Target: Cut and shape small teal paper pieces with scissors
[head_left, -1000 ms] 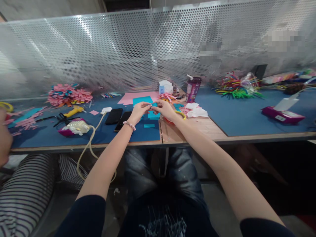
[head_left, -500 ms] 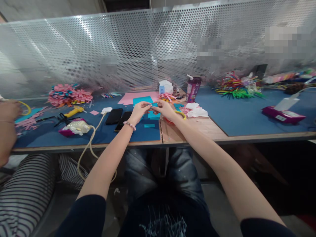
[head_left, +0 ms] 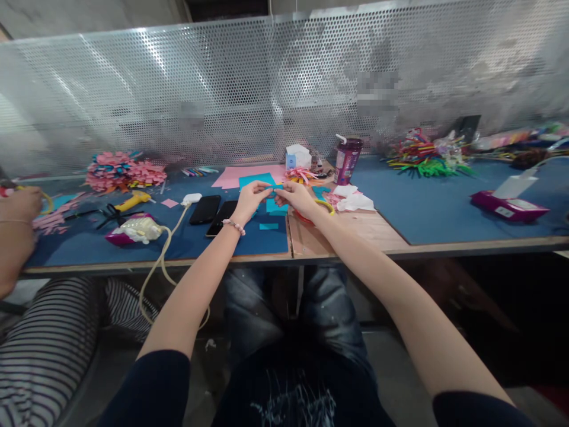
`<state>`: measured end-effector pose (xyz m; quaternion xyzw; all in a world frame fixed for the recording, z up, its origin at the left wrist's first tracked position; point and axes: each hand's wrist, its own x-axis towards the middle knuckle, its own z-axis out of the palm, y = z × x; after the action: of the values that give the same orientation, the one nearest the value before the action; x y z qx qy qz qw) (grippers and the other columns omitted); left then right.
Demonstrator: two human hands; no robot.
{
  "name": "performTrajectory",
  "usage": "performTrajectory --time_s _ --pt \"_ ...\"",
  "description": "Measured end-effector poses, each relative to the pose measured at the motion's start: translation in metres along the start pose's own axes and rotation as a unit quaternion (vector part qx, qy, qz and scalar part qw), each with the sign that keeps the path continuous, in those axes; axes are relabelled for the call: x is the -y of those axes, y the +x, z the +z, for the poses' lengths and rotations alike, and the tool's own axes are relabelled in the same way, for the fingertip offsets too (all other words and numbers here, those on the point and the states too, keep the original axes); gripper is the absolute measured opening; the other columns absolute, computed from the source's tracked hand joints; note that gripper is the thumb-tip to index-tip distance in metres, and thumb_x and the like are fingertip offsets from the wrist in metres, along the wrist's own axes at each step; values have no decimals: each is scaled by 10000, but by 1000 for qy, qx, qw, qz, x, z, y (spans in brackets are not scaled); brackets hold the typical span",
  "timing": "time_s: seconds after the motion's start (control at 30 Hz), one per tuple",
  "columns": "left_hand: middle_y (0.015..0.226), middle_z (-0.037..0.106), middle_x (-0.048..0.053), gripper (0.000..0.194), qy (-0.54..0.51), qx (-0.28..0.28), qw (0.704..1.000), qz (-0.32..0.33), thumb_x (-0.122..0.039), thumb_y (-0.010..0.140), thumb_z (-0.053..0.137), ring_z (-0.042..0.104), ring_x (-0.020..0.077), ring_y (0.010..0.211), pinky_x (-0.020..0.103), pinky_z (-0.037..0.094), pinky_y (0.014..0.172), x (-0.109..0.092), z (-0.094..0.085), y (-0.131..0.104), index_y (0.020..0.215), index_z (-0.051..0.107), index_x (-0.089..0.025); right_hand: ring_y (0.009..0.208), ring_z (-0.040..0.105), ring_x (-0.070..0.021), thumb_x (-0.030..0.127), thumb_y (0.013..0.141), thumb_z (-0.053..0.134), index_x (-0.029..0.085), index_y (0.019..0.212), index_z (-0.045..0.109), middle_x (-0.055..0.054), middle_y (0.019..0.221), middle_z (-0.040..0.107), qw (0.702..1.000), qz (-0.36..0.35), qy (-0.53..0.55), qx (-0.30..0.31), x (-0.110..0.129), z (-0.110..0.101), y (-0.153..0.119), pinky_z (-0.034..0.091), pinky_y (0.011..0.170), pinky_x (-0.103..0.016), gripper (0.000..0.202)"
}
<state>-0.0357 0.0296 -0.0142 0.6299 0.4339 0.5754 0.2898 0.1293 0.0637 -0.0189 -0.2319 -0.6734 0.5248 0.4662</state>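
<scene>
Over the middle of the table my left hand [head_left: 253, 199] and my right hand [head_left: 295, 198] meet, fingertips pinched together. Between them is a small piece of blue paper [head_left: 277, 187], partly covered by the fingers. Behind the hands, a larger blue sheet [head_left: 254, 178] overlaps pink paper [head_left: 227, 177]. A blue paper strip [head_left: 268, 226] lies flat on the mat just in front of my hands. Under my right forearm, scissors with yellow and orange handles [head_left: 329, 206] are partly hidden.
Two dark phones [head_left: 205, 210] and a power strip [head_left: 137, 230] with a cream cord lie left. A yellow glue gun [head_left: 133, 201] is behind. A purple cup [head_left: 348, 161] stands beside crumpled tissue [head_left: 354, 200]. A co-worker's hand [head_left: 20, 204] is at far left.
My hands stay almost in place, and more of the blue paper shows between the fingertips. At the far left, the co-worker's hand has shifted slightly right and down.
</scene>
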Motion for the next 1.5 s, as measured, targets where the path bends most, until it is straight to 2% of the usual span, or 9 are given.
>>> performTrajectory --time_s 0.13,0.47,0.77,1.5 --pt "803 688 54 257 9 7 1000 9 -311 755 666 665 183 766 270 487 643 -4 0 -2 976 637 -182 524 614 -89 376 750 707 141 763 549 -12 640 668 1000 2 0 -1 2 1 -1 531 520 -198 283" --pt "807 690 52 233 18 1 1000 21 -324 752 665 656 179 759 288 505 679 -5 1 -2 935 651 -180 536 614 -86 399 753 697 138 781 583 -26 677 689 1000 1 -14 -5 3 0 -2 535 537 -196 286" --pt "790 688 52 232 21 -9 999 24 -321 739 681 640 169 741 261 486 636 -3 0 0 915 663 -171 496 575 -69 409 767 679 136 749 607 -28 683 688 999 -9 -44 -10 4 -2 -2 474 458 -164 283" --pt "843 684 67 239 26 -6 999 25 -329 723 685 632 179 782 254 484 615 -2 0 0 896 675 -164 519 611 -95 420 776 677 136 743 575 -47 680 700 999 6 -44 -14 10 0 -5 502 438 -179 304"
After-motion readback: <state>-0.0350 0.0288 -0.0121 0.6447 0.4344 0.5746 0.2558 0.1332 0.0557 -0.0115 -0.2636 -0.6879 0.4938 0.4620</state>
